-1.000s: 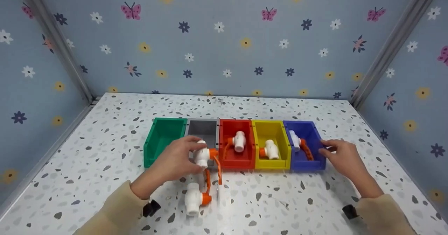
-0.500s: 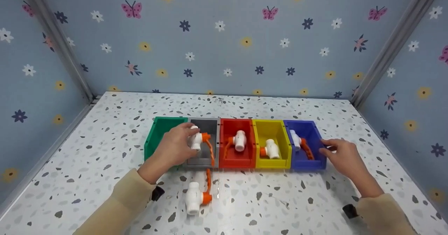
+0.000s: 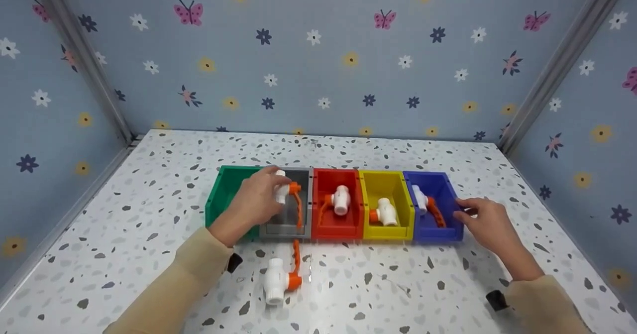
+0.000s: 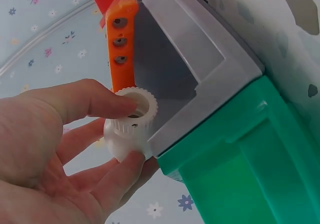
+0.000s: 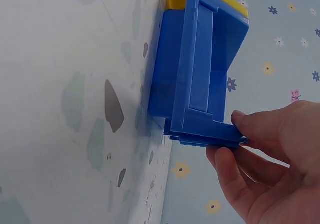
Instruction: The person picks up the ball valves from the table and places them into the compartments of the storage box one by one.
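Note:
My left hand (image 3: 254, 199) holds a white ball valve (image 4: 129, 134) with an orange handle (image 4: 121, 49) between thumb and fingers, at the gray bin (image 3: 287, 230). In the left wrist view the valve's round opening faces the camera beside the gray bin's rim. On the right, my right hand (image 3: 490, 222) pinches the side wall of the blue bin (image 5: 200, 59) between thumb and fingers. Another white valve (image 3: 274, 281) with an orange handle lies on the speckled table in front of the gray bin.
A green bin (image 3: 224, 189) stands left of the gray one. Single valves lie in the red bin (image 3: 338, 233), the yellow bin (image 3: 388, 233) and the blue bin. Patterned walls (image 3: 318, 50) enclose the table (image 3: 388, 294) at the back and sides.
My left hand has carried the valve up and away from the table's front, from the gray bin's front edge to over the bin. The right hand stays on the blue bin.

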`<state>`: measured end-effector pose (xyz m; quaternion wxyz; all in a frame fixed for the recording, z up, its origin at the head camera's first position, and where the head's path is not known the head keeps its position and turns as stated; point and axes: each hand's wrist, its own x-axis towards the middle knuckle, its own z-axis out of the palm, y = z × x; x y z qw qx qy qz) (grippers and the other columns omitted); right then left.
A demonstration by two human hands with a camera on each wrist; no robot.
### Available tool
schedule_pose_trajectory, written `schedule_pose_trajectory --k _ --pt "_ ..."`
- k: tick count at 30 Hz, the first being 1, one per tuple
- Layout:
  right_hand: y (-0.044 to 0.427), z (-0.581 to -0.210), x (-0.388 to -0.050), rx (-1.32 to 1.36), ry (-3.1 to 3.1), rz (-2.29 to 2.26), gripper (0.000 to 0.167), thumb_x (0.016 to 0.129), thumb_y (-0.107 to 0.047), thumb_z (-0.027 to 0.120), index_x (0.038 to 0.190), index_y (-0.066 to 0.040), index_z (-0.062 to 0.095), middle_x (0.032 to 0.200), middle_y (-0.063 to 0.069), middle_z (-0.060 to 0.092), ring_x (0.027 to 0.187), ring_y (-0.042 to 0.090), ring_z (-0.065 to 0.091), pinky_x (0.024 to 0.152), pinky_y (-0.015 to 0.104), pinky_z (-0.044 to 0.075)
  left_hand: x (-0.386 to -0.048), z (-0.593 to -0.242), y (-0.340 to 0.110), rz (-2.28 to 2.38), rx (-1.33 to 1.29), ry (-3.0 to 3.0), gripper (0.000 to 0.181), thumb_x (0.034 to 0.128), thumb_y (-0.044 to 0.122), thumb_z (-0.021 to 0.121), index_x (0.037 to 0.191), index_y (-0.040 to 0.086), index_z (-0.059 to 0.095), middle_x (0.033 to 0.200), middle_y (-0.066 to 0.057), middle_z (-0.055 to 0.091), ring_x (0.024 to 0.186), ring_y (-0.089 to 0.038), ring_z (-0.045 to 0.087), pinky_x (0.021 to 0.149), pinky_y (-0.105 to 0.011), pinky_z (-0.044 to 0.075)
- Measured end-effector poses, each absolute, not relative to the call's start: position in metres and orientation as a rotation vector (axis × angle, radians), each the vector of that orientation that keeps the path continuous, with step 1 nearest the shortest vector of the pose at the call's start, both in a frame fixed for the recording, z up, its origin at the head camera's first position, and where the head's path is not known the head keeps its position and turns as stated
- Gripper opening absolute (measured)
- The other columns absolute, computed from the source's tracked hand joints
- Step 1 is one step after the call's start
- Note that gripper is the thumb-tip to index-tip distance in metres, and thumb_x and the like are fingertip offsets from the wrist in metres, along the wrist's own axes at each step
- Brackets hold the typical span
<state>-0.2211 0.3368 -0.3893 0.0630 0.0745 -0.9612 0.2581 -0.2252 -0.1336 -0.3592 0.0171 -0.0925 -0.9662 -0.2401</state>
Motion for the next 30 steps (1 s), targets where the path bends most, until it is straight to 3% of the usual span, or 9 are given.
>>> schedule_pose_trajectory --k 9,30 --pt "0.336 -0.388 -0.221 0.215 -2.92 0.79 0.039 0.096 -0.01 0.067 0.131 0.007 0.061 0.121 0.027 0.064 0.104 0.039 0.063 0.083 0.051 0.053 -0.234 -0.365 -0.132 -0.774 -0.288 -2.972 0.049 0.0818 -0.005 0.074 0.128 0.01 0.068 0.15 -0.015 0.043 0.128 -0.037 0.05 0.098 -0.049 0.048" --pt "0.337 -0.389 -0.222 0.257 -2.886 0.774 0.037 0.095 -0.008 0.068 0.127 0.009 0.063 0.117 0.028 0.065 0.102 0.042 0.063 0.082 0.053 0.053 -0.246 -0.374 -0.117 -0.744 -0.308 -2.986 0.044 0.0848 -0.005 0.07 0.126 0.009 0.068 0.152 -0.015 0.041 0.135 -0.038 0.043 0.104 -0.053 0.041"
